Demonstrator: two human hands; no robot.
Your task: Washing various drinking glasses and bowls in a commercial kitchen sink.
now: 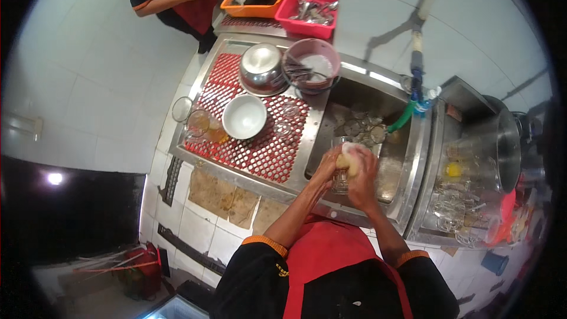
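Note:
Over the near part of the steel sink [409, 164], my left hand [330, 165] and my right hand [363, 173] are close together. A yellowish sponge [350, 164] with white foam is between them. A clear drinking glass [339, 182] shows below the sponge, against my left hand. Just beyond my hands, more glasses [376, 134] lie in the sink under the end of a green hose [402, 117]. The tips of my fingers are partly blurred.
A white bowl [244, 116], an upturned steel bowl [262, 68] and glasses [197, 122] stand on a red perforated mat [270, 159]. Behind are a pink bucket [311, 64], a pink tub [305, 26] of cutlery and an orange tub [252, 9]. Far left, a person [181, 0] holds a green object. Glassware [452, 208] stands right.

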